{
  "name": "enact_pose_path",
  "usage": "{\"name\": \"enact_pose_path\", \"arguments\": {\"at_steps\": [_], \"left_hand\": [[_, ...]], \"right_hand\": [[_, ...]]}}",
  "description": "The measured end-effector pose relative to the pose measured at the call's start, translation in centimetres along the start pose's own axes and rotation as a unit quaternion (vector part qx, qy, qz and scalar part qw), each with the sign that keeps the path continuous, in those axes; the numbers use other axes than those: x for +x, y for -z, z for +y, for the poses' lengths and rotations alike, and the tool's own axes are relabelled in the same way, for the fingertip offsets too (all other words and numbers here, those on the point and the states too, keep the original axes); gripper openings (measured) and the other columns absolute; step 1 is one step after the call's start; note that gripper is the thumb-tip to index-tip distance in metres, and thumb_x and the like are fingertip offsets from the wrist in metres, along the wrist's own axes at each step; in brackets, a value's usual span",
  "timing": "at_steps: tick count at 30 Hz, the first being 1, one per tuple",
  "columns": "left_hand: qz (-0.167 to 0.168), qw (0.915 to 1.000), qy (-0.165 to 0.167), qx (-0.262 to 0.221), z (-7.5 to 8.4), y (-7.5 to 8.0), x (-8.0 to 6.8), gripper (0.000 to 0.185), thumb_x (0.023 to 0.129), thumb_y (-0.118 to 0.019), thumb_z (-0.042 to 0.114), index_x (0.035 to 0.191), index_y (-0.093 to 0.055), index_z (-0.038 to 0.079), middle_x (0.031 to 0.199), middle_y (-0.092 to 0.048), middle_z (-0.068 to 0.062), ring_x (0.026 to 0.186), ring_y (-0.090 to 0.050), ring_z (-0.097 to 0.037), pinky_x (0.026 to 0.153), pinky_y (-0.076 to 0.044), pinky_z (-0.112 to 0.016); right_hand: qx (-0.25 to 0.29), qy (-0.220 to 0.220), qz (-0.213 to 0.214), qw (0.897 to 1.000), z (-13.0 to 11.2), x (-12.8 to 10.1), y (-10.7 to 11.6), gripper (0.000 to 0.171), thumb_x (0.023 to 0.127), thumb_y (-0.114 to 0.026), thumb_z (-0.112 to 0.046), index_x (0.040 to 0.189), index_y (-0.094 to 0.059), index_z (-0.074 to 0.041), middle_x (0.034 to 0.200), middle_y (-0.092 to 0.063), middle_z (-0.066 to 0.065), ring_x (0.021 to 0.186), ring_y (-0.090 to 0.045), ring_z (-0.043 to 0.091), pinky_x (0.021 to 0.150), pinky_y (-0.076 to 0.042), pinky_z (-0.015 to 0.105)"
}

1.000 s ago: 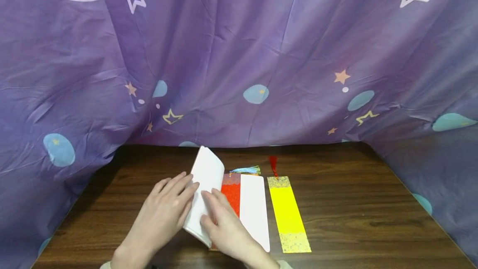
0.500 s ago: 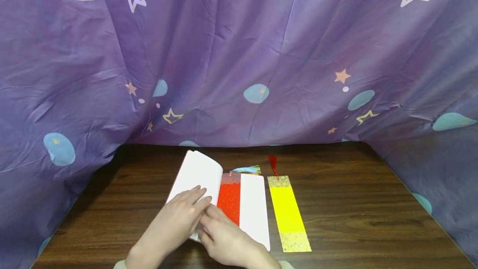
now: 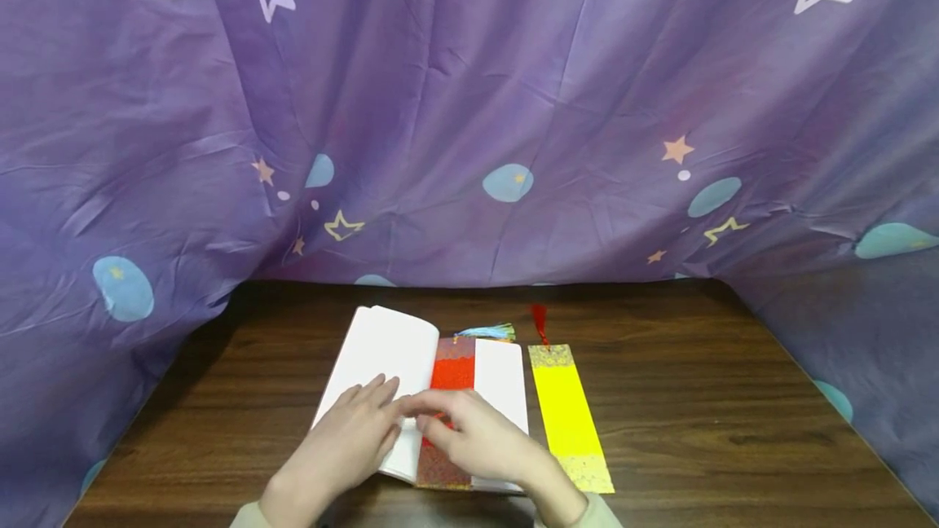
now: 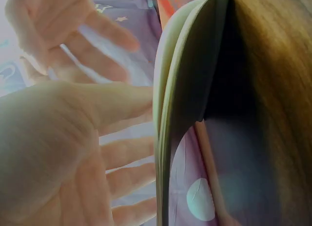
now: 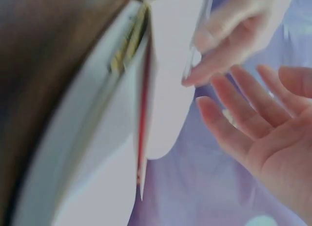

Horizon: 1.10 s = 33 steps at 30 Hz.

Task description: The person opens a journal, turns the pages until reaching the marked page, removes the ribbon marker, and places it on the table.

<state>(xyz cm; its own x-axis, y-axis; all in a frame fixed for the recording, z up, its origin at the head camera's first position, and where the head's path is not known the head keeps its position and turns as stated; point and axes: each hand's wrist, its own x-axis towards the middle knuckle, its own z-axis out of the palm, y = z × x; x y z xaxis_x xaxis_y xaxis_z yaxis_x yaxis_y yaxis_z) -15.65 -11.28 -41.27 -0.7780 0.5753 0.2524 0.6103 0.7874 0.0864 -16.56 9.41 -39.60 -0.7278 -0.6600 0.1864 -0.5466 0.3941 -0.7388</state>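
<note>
An open book (image 3: pixel 385 349) with blank white pages lies on the table, its left page bowed up a little. Along the gutter, on the right page, a red bookmark (image 3: pixel 453 373) lies flat with a blue-green tassel (image 3: pixel 486 332) past the book's top edge. My left hand (image 3: pixel 348 430) presses the left page with straight fingers; in the left wrist view its fingertips meet the book's leaves (image 4: pixel 168 104). Over the bookmark hovers my right hand (image 3: pixel 477 430), fingers loosely bent, index tip close to the left hand. The right wrist view shows the right hand (image 5: pixel 273 143) holding nothing.
Right of the book, a yellow bookmark (image 3: pixel 568 414) with a red tassel (image 3: pixel 539 320) lies flat on the dark wooden table (image 3: pixel 697 414). A purple curtain (image 3: pixel 440 121) with stars and planets hangs behind and at the sides.
The left page has been folded down further to the left, uncovering more of the red bookmark. My left hand moved down with it, and the right hand lifted off the gutter and shifted right.
</note>
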Motion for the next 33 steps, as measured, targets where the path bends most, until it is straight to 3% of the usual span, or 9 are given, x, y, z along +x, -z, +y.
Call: {"name": "enact_pose_path", "arguments": {"at_steps": [5, 8, 10, 13, 16, 21, 24, 28, 33], "left_hand": [[-0.016, 0.9998, 0.009, -0.010, 0.1, 0.1, -0.1, 0.035, 0.088, -0.070, 0.017, 0.122, -0.066, 0.005, 0.131, -0.058, -0.020, 0.123, -0.052, -0.039, 0.098, -0.045, -0.056], [-0.020, 0.9997, 0.009, -0.013, 0.0, 0.1, -0.1, 0.036, 0.088, -0.070, 0.017, 0.122, -0.066, 0.004, 0.131, -0.058, -0.020, 0.123, -0.052, -0.040, 0.097, -0.045, -0.056], [-0.021, 0.9996, 0.006, -0.017, 0.0, 0.1, -0.1, 0.037, 0.088, -0.070, 0.017, 0.122, -0.066, 0.005, 0.131, -0.058, -0.021, 0.123, -0.052, -0.040, 0.097, -0.045, -0.055], [-0.021, 0.9996, 0.004, -0.021, -0.1, 0.1, -0.1, 0.038, 0.087, -0.070, 0.016, 0.123, -0.065, 0.004, 0.132, -0.057, -0.021, 0.124, -0.052, -0.040, 0.097, -0.045, -0.055], [-0.021, 0.9997, 0.001, -0.015, -0.2, 0.1, -0.2, 0.038, 0.087, -0.070, 0.016, 0.123, -0.065, 0.005, 0.132, -0.057, -0.021, 0.124, -0.051, -0.040, 0.098, -0.045, -0.055], [-0.021, 0.9997, 0.002, -0.012, -0.2, 0.2, -0.2, 0.037, 0.088, -0.069, 0.017, 0.123, -0.065, 0.005, 0.132, -0.057, -0.021, 0.124, -0.051, -0.040, 0.098, -0.044, -0.054], [-0.021, 0.9997, 0.005, -0.014, -0.2, 0.3, -0.2, 0.037, 0.089, -0.069, 0.018, 0.123, -0.065, 0.005, 0.132, -0.057, -0.021, 0.124, -0.051, -0.040, 0.098, -0.044, -0.054], [-0.022, 0.9996, 0.005, -0.016, -0.2, 0.2, -0.3, 0.037, 0.088, -0.069, 0.017, 0.123, -0.065, 0.004, 0.132, -0.057, -0.021, 0.123, -0.052, -0.041, 0.098, -0.044, -0.055], [-0.022, 0.9997, 0.005, -0.011, -0.2, 0.2, -0.2, 0.037, 0.088, -0.069, 0.017, 0.122, -0.065, 0.005, 0.131, -0.057, -0.021, 0.123, -0.052, -0.040, 0.097, -0.045, -0.055]], "right_hand": [[0.046, -0.024, 0.094, 0.994, 0.5, -0.1, 1.5, 0.025, 0.097, -0.056, -0.006, 0.116, -0.069, -0.014, 0.110, -0.069, -0.008, 0.097, -0.063, 0.009, 0.083, -0.053, 0.030], [0.080, -0.047, 0.170, 0.981, 1.1, 0.0, 1.7, 0.025, 0.094, -0.058, -0.001, 0.111, -0.070, -0.014, 0.107, -0.069, -0.007, 0.097, -0.064, 0.017, 0.081, -0.054, 0.031], [0.116, -0.061, 0.237, 0.962, 1.5, 0.0, 1.5, 0.024, 0.092, -0.058, 0.004, 0.107, -0.071, -0.010, 0.105, -0.069, -0.001, 0.097, -0.064, 0.023, 0.080, -0.055, 0.031], [0.166, -0.079, 0.343, 0.921, 2.2, 0.0, 0.9, 0.023, 0.087, -0.058, 0.010, 0.102, -0.070, -0.003, 0.102, -0.068, 0.008, 0.096, -0.063, 0.026, 0.080, -0.055, 0.031], [0.203, -0.105, 0.414, 0.881, 2.7, 0.1, 0.2, 0.023, 0.083, -0.059, 0.013, 0.102, -0.066, 0.003, 0.099, -0.066, 0.015, 0.095, -0.062, 0.030, 0.080, -0.053, 0.029], [0.271, -0.179, 0.434, 0.840, 3.1, 0.3, -0.7, 0.028, 0.081, -0.061, 0.010, 0.109, -0.059, 0.004, 0.109, -0.058, 0.016, 0.098, -0.059, 0.033, 0.074, -0.052, 0.024], [0.304, -0.217, 0.430, 0.822, 3.2, 0.5, -1.0, 0.034, 0.080, -0.062, 0.006, 0.113, -0.054, 0.002, 0.117, -0.051, 0.019, 0.092, -0.057, 0.026, 0.070, -0.052, 0.026], [0.332, -0.244, 0.421, 0.808, 3.5, 0.8, -0.9, 0.044, 0.079, -0.063, 0.005, 0.120, -0.046, 0.001, 0.121, -0.042, 0.021, 0.083, -0.055, 0.019, 0.066, -0.052, 0.031], [0.362, -0.288, 0.389, 0.796, 3.5, 1.2, -0.5, 0.053, 0.080, -0.064, 0.004, 0.126, -0.039, 0.001, 0.116, -0.036, 0.021, 0.083, -0.053, 0.023, 0.063, -0.055, 0.036]]}}
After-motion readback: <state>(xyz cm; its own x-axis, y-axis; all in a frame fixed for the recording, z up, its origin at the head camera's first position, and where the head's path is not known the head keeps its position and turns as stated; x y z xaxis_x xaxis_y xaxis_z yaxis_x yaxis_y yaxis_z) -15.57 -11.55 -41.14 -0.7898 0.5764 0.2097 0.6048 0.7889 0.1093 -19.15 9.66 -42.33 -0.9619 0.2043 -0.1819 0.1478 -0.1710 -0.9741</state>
